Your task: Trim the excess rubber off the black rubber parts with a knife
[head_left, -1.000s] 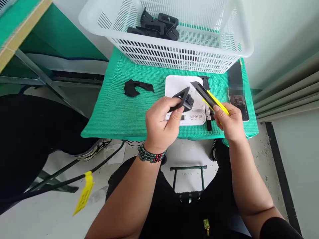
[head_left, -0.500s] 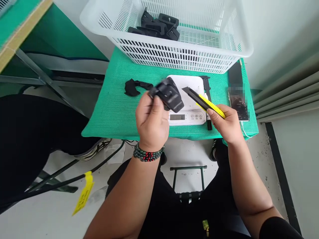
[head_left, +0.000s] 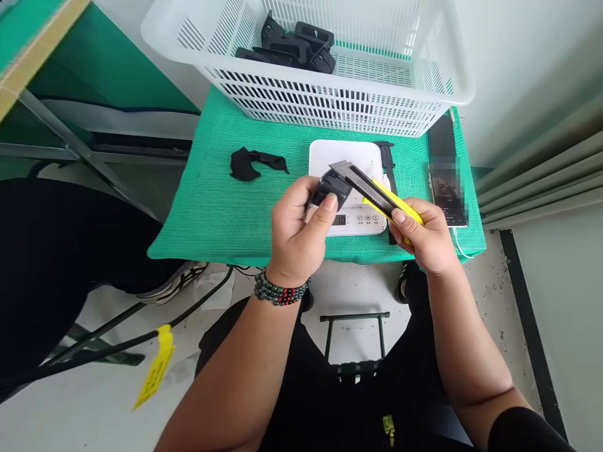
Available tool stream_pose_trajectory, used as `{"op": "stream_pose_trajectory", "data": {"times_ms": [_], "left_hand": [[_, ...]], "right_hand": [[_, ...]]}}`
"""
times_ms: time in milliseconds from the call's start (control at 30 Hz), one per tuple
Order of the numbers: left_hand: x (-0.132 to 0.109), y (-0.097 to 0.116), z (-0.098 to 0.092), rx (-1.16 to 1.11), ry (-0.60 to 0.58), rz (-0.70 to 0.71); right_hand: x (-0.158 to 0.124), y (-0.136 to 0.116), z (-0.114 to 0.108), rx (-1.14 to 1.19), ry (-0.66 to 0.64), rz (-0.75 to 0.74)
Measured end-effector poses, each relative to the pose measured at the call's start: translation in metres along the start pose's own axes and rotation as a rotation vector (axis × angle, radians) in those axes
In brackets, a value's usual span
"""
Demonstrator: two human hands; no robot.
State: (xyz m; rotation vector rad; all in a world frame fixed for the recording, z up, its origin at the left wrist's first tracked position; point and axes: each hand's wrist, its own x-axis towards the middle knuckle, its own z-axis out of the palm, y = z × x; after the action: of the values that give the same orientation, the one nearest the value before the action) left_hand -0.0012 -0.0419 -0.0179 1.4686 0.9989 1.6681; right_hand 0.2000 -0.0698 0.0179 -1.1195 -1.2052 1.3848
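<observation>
A knife blade meets the edge of a black plastic part in view, though actual contact cannot be told.
The left hand (head_left: 299, 235) grips the plastic part (head_left: 333, 188) above a white scale (head_left: 346, 150); the right hand (head_left: 426, 237) is closed around the yellow-and-black knife (head_left: 386, 196). On the green-covered tabletop (head_left: 198, 213), a black scrap (head_left: 242, 164) lies left of the scale and a phone (head_left: 447, 198) right. Beyond stands a white basket (head_left: 400, 114) holding similar black parts (head_left: 296, 51).
</observation>
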Motion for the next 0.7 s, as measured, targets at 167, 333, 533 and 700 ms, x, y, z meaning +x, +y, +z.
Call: {"op": "stream_pose_trajectory", "data": {"times_ms": [167, 333, 533, 700], "left_hand": [[0.002, 0.01, -0.006, 0.226, -0.221, 0.225], [-0.001, 0.021, -0.002, 0.187, -0.325, 0.335], [-0.003, 0.015, 0.003, -0.082, -0.114, 0.1], [-0.002, 0.014, 0.003, -0.176, -0.052, 0.012]], "right_hand": [[0.003, 0.002, -0.007, -0.062, 0.009, 0.063], [0.012, 0.005, -0.019, -0.239, 0.207, 0.054], [0.006, 0.005, -0.01, -0.149, 0.131, 0.03], [0.003, 0.006, -0.003, -0.148, 0.114, 0.034]]}}
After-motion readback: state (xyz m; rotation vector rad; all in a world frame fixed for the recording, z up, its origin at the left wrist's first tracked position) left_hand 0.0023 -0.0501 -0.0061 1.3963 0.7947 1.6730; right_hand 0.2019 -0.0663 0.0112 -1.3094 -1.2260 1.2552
